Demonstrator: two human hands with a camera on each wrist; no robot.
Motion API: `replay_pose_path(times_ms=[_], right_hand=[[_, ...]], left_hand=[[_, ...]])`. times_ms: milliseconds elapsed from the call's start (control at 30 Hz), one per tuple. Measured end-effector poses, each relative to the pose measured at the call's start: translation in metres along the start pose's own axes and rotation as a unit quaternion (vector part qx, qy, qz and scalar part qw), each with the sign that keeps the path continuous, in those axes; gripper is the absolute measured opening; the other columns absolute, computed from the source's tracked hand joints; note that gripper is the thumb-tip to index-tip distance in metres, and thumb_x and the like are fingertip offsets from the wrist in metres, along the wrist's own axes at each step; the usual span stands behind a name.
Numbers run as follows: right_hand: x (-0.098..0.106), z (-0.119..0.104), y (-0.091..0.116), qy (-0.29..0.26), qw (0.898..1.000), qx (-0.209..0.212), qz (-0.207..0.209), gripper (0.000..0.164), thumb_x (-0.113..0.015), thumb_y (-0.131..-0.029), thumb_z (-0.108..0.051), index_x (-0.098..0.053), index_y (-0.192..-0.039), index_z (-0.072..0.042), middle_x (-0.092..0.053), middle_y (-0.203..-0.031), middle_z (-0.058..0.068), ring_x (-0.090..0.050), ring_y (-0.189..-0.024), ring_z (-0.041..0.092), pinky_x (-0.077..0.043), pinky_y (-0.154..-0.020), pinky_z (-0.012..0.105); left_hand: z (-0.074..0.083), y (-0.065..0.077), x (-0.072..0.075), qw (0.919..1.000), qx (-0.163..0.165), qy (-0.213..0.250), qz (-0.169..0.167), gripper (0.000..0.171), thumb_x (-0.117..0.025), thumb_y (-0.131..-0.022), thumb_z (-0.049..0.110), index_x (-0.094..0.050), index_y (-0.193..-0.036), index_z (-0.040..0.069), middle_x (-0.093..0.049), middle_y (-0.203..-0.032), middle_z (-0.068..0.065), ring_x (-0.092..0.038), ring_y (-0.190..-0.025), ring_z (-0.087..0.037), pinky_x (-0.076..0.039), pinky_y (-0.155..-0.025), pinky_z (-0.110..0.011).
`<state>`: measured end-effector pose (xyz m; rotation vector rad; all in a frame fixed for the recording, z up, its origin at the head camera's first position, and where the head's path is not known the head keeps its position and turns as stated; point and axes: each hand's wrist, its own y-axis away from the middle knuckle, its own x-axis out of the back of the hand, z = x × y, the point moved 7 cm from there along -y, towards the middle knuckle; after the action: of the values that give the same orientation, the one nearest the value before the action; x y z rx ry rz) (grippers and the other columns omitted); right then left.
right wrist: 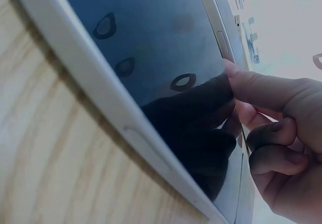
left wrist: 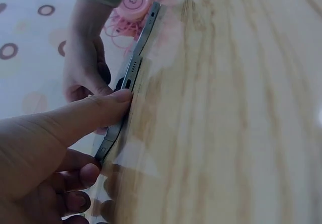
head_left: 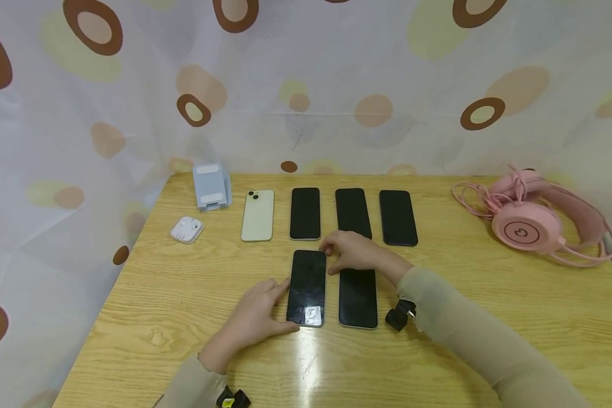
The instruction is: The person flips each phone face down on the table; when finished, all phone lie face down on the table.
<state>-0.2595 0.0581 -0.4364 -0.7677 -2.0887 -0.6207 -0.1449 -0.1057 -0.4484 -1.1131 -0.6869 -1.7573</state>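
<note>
A black-screened smartphone (head_left: 307, 289) lies face up in the front row, between both hands. My left hand (head_left: 255, 314) grips its lower left corner, thumb on the bottom edge and a finger along the left side. In the left wrist view the thumb (left wrist: 108, 110) presses beside the charging port. With thumb and finger, my right hand (head_left: 354, 250) holds the upper right corner of that phone. A second dark phone (head_left: 357, 300) lies to its right, its top hidden under the right hand; its pale edge (right wrist: 146, 146) looms large in the right wrist view.
Behind stands a row: a pale phone face down (head_left: 258, 215) and dark phones (head_left: 305, 213), (head_left: 353, 212), (head_left: 398, 217). Boxed earphones (head_left: 187, 229) and a light-blue stand (head_left: 211, 186) are at left, pink headphones (head_left: 527, 226) at right. A patterned curtain (head_left: 306, 85) backs the wooden table (head_left: 148, 317).
</note>
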Motion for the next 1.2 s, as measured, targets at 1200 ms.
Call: replay_pose_path(times_ms=[1200], right_hand=[[0.018,-0.010,0.005,-0.053,0.987,0.123,0.084,0.047,-0.072,-0.080,-0.031,-0.064,-0.124,-0.016,-0.061,-0.110,-0.002,-0.047,-0.075,0.013,-0.042,-0.067,0.031]], left_hand=[[0.004,-0.009,0.007,0.9972,-0.070,-0.022,-0.015,0.091,-0.078,-0.068,0.057,-0.052,-0.136,0.002,-0.057,-0.104,0.001,-0.050,-0.093,-0.015,-0.043,-0.084,-0.035]])
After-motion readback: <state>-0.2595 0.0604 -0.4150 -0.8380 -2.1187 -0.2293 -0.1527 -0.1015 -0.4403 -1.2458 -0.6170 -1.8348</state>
